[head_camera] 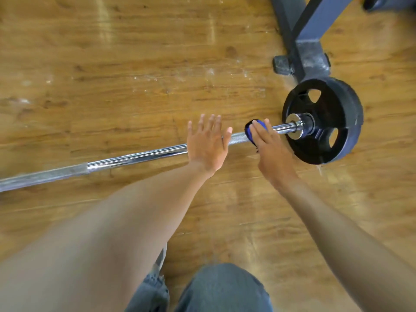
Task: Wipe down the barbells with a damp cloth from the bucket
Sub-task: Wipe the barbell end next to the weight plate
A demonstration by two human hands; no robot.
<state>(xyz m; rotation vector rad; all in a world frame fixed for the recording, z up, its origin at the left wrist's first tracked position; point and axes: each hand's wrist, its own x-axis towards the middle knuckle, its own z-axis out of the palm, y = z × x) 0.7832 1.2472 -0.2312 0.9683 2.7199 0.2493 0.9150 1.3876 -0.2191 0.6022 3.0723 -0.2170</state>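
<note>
A chrome barbell [135, 156] lies across the wooden floor from the left edge to a black weight plate [324, 122] at the right. A blue cloth [254, 129] is wrapped over the bar just left of the plate's collar. My right hand [267, 147] lies on the cloth with its fingers curved over it and the bar. My left hand [208, 144] hovers flat over the bar a little to the left, fingers spread and straight, holding nothing. No bucket is in view.
A dark metal rack base [308, 52] stands on the floor behind the weight plate at the upper right. The wooden floor [135, 64] shows pale scuffs and smears. My knees in jeans [222, 291] fill the bottom middle.
</note>
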